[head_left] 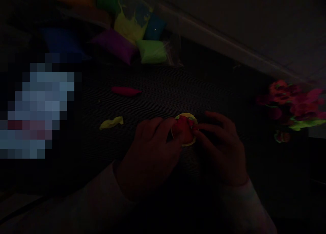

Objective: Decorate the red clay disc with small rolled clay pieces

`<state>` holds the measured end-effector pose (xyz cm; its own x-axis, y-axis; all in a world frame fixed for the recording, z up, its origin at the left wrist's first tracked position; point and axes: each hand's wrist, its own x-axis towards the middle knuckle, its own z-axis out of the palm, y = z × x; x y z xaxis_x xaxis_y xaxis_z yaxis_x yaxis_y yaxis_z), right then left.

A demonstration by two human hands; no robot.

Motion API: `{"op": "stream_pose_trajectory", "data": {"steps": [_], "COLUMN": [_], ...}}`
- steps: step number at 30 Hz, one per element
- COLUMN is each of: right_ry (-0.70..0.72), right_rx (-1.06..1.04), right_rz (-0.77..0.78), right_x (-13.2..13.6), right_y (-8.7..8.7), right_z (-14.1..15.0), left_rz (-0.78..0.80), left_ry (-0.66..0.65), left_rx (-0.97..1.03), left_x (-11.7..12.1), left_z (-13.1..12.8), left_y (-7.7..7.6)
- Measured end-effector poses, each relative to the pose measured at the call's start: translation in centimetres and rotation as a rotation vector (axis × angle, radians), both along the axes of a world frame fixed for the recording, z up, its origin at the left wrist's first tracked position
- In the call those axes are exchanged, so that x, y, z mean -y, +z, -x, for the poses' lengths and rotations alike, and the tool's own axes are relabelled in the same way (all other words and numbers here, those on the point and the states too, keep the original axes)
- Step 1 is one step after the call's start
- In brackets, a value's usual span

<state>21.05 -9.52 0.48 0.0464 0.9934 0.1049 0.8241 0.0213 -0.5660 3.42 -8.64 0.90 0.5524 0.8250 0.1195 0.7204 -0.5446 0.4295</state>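
Note:
The view is very dark. A round orange-red disc (pixel 185 133) with a yellow rim, which looks like modelling clay, lies between my hands on the dark table. My left hand (pixel 154 152) is curled around the disc's left side, thumb on its face and fingers at its edge. From the right, my right hand (pixel 225 147) brings its fingertips together on a small red and green piece (pixel 193 123) at the disc's right edge. Left of my hands lie a crumpled yellow strip (pixel 111 123) and a pink tapered roll (pixel 126 91).
Clear bags with coloured clay, among them a purple pack (pixel 115 45) and a light green pack (pixel 152 52), lie at the back. Pink and orange flower shapes (pixel 295 101) stand at right, a small ornament (pixel 282 136) below them. A blurred bright rectangle (pixel 43 105) is at left.

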Motion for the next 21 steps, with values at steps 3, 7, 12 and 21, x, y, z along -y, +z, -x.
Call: {"op": "stream_pose_trajectory", "data": {"steps": [3, 7, 12, 21], "right_ry": [0.007, 0.005, -0.054, 0.072], "right_rx": [-0.006, -0.054, -0.163, 0.108], "right_rz": [0.009, 0.021, 0.016, -0.109], "right_x": [0.01, 0.23, 0.65, 0.06], "right_y": [0.05, 0.46, 0.95, 0.17], "right_z": [0.05, -0.03, -0.33, 0.36], "left_rz": [0.003, 0.007, -0.002, -0.009], "left_ry": [-0.002, 0.000, -0.003, -0.018], "left_rx": [0.008, 0.013, -0.009, 0.001], "left_x": [-0.02, 0.00, 0.02, 0.03], "left_z": [0.01, -0.03, -0.12, -0.02], "left_y": [-0.02, -0.13, -0.16, -0.12]}}
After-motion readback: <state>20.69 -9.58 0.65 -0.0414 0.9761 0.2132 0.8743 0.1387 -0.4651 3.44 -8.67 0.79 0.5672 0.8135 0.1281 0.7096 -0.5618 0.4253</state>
